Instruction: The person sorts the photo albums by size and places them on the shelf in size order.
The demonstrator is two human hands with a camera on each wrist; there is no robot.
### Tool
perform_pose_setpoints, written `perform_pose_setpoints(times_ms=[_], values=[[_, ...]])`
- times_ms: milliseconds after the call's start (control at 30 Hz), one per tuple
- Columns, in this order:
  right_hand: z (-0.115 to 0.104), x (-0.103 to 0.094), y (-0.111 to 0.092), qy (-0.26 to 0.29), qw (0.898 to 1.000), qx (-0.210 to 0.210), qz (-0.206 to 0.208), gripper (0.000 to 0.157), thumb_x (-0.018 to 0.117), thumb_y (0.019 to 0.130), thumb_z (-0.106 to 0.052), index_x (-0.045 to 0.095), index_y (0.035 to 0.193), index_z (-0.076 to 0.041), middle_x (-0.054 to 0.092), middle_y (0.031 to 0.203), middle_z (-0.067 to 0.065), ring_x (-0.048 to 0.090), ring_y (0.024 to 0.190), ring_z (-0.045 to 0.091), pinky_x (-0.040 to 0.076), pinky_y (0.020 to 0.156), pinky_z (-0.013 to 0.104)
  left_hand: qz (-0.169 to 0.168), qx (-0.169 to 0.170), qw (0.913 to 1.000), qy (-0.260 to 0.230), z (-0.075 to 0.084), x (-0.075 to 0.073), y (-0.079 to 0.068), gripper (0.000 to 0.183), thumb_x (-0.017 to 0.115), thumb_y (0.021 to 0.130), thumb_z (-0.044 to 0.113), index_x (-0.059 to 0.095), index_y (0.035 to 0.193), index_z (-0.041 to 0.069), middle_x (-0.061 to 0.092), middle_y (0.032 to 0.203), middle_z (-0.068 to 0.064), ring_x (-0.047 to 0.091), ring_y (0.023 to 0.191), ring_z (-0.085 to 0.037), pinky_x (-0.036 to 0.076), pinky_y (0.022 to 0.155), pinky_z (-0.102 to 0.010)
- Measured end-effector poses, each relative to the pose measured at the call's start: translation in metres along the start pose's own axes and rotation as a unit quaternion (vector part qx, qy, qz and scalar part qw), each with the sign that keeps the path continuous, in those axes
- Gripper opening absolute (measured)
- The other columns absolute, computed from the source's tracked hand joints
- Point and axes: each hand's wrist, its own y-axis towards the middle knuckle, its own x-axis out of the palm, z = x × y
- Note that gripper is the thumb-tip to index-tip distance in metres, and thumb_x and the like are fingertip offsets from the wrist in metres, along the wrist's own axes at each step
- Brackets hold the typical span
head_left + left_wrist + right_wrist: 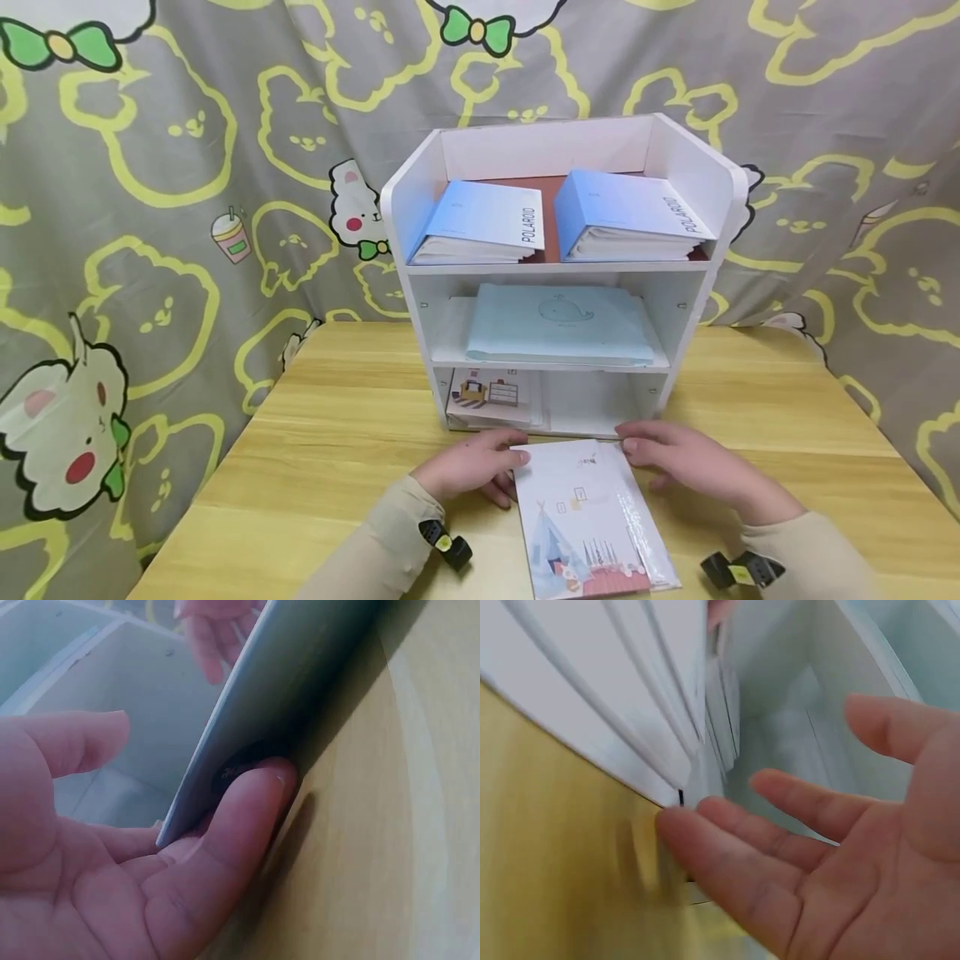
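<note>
A thin illustrated booklet [581, 517] in a clear plastic sleeve lies in front of a small white shelf [551, 267], its cover showing a blue tent. My left hand [480, 467] holds its far left corner. In the left wrist view, the left fingers [247, 817] curl beneath the raised edge of the booklet [255, 712], while the thumb stands apart from it. At the far right corner is my right hand [686, 462], fingers spread and relaxed. The right wrist view has its fingertips [682, 825] right at the booklet's edge [592, 682].
Two blue binders [483, 212] marked POLAROID lie on the shelf's top level. A pale blue whale-print album [558, 321] fills the middle level. More illustrated booklets [491, 396] lie at the bottom left. All stands on a wooden table [315, 433] before a patterned curtain [285, 167].
</note>
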Motion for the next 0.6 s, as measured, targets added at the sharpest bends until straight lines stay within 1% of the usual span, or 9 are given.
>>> perform_pose_setpoints(times_ms=[33, 67, 133, 233, 333, 400, 433, 500, 600], values=[[0.006, -0.004, -0.001, 0.058, 0.998, 0.007, -0.016, 0.057, 0.053, 0.106, -0.031, 0.045, 0.145, 0.010, 0.051, 0.140, 0.032, 0.064, 0.112, 0.041, 0.059, 0.084, 0.044, -0.002, 0.000, 0.9999, -0.012, -0.002, 0.000, 0.001, 0.060, 0.063, 0.101, 0.031, 0.043, 0.150, 0.003, 0.070, 0.086, -0.022, 0.071, 0.070, -0.033, 0.062, 0.064, -0.044], [0.012, -0.007, -0.002, 0.116, 0.993, 0.012, -0.035, 0.059, 0.051, 0.107, -0.029, 0.039, 0.147, 0.013, 0.046, 0.143, 0.036, 0.061, 0.115, 0.044, 0.059, 0.084, 0.045, -0.006, 0.001, 0.9996, -0.027, -0.003, 0.000, 0.002, 0.061, 0.064, 0.100, 0.031, 0.042, 0.150, 0.002, 0.070, 0.089, -0.022, 0.071, 0.072, -0.034, 0.062, 0.065, -0.044], [0.022, -0.012, -0.003, 0.208, 0.976, 0.016, -0.066, 0.062, 0.045, 0.109, -0.029, 0.028, 0.150, 0.015, 0.039, 0.149, 0.037, 0.052, 0.129, 0.045, 0.055, 0.093, 0.050, -0.015, 0.004, 0.9977, -0.066, -0.006, 0.000, 0.004, 0.063, 0.065, 0.099, 0.028, 0.040, 0.151, 0.001, 0.070, 0.095, -0.022, 0.072, 0.078, -0.036, 0.062, 0.069, -0.046], [0.032, -0.015, -0.003, 0.299, 0.950, 0.017, -0.086, 0.063, 0.041, 0.110, -0.030, 0.023, 0.152, 0.014, 0.038, 0.151, 0.034, 0.050, 0.133, 0.041, 0.050, 0.100, 0.054, -0.039, 0.014, 0.9911, -0.127, -0.009, -0.001, 0.006, 0.057, 0.065, 0.098, 0.018, 0.043, 0.146, -0.004, 0.069, 0.107, -0.023, 0.071, 0.090, -0.036, 0.061, 0.078, -0.049], [0.040, -0.014, -0.002, 0.354, 0.931, 0.015, -0.089, 0.061, 0.039, 0.111, -0.029, 0.022, 0.152, 0.014, 0.039, 0.152, 0.032, 0.052, 0.132, 0.037, 0.047, 0.103, 0.055, -0.062, 0.026, 0.9833, -0.169, -0.011, 0.000, 0.008, 0.045, 0.064, 0.095, 0.006, 0.051, 0.136, -0.007, 0.067, 0.115, -0.020, 0.069, 0.100, -0.032, 0.057, 0.089, -0.048], [0.044, -0.011, -0.002, 0.372, 0.924, 0.011, -0.087, 0.060, 0.037, 0.112, -0.027, 0.021, 0.152, 0.015, 0.037, 0.151, 0.034, 0.052, 0.131, 0.037, 0.046, 0.104, 0.054, -0.078, 0.030, 0.9802, -0.180, -0.011, 0.002, 0.009, 0.040, 0.065, 0.093, 0.002, 0.054, 0.131, -0.007, 0.067, 0.117, -0.018, 0.068, 0.102, -0.029, 0.056, 0.093, -0.047], [0.044, -0.009, -0.001, 0.375, 0.923, 0.010, -0.085, 0.060, 0.037, 0.112, -0.026, 0.020, 0.152, 0.015, 0.037, 0.151, 0.034, 0.052, 0.131, 0.037, 0.046, 0.104, 0.054, -0.087, 0.032, 0.9786, -0.183, -0.011, 0.003, 0.009, 0.040, 0.064, 0.092, 0.001, 0.055, 0.131, -0.008, 0.067, 0.118, -0.017, 0.068, 0.103, -0.028, 0.055, 0.094, -0.047], [0.044, -0.005, 0.001, 0.373, 0.925, 0.013, -0.077, 0.061, 0.038, 0.111, -0.025, 0.017, 0.152, 0.016, 0.039, 0.150, 0.034, 0.054, 0.129, 0.037, 0.046, 0.104, 0.053, -0.107, 0.028, 0.9756, -0.189, -0.011, 0.005, 0.009, 0.044, 0.064, 0.093, 0.002, 0.054, 0.135, -0.005, 0.067, 0.121, -0.016, 0.068, 0.105, -0.027, 0.055, 0.094, -0.047], [0.041, 0.002, 0.004, 0.363, 0.929, 0.028, -0.062, 0.064, 0.042, 0.110, -0.024, 0.015, 0.152, 0.017, 0.046, 0.146, 0.030, 0.057, 0.125, 0.034, 0.048, 0.103, 0.051, -0.128, 0.021, 0.9713, -0.200, -0.011, 0.008, 0.008, 0.057, 0.065, 0.093, 0.004, 0.046, 0.147, 0.000, 0.067, 0.125, -0.017, 0.068, 0.105, -0.029, 0.056, 0.091, -0.049]])
